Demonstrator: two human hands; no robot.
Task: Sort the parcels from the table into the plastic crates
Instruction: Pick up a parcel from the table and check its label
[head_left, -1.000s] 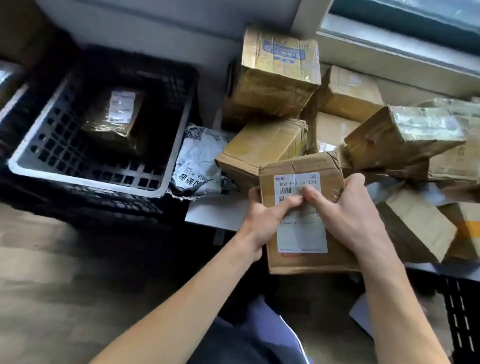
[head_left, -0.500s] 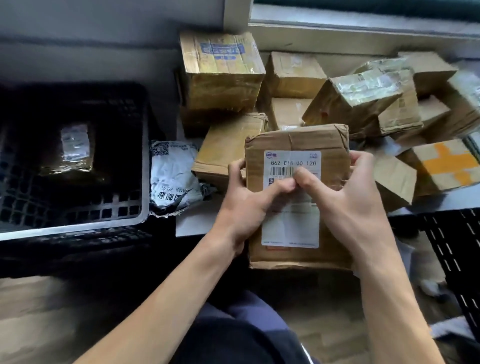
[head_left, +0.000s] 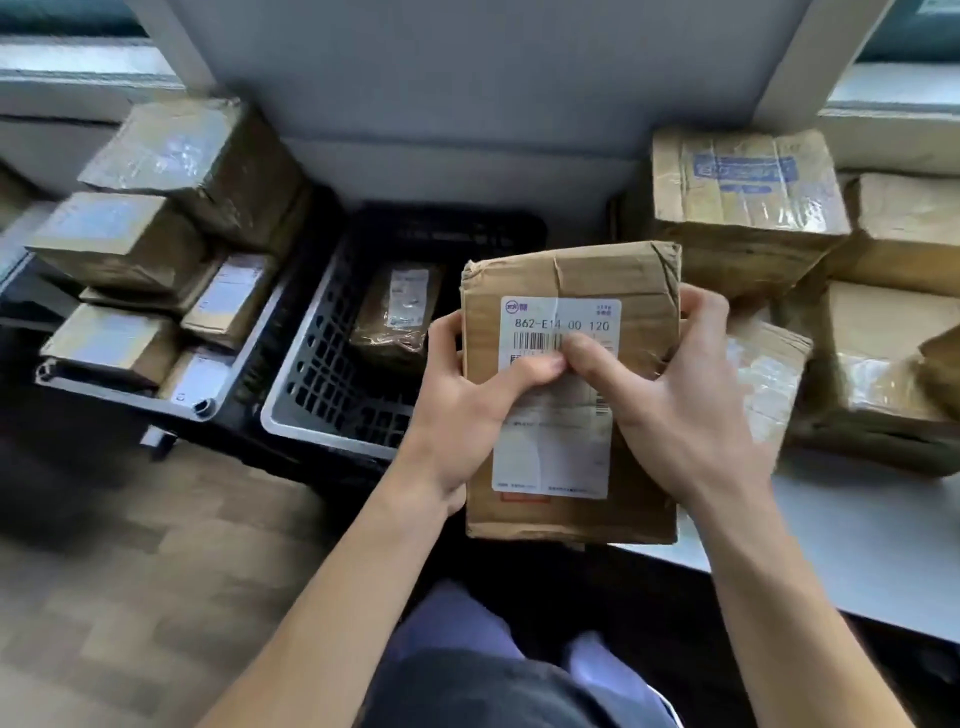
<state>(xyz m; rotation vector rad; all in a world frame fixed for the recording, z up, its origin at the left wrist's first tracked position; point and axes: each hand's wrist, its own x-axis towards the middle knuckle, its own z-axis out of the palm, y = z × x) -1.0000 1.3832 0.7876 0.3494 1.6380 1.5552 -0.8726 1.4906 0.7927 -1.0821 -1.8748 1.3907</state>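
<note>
Head view: black slatted plastic crate (head_left: 311, 395) at left holds one small taped brown parcel (head_left: 395, 317). Left hand (head_left: 467, 410) grips the flat brown cardboard parcel with white label (head_left: 571, 280) by its left edge, thumb on the barcode. Its long axis runs away from the person, label facing up. Right hand (head_left: 675, 405) clamps the right edge, beside the white table (head_left: 857, 545).

Both bare arms reach forward, wrists close together. The left hand (head_left: 467, 410) grips the left edge of a parcel (head_left: 571, 270), thumb laid across its face. The right hand (head_left: 675, 400) grips the right edge, its thumb tip meeting the left thumb.
</note>
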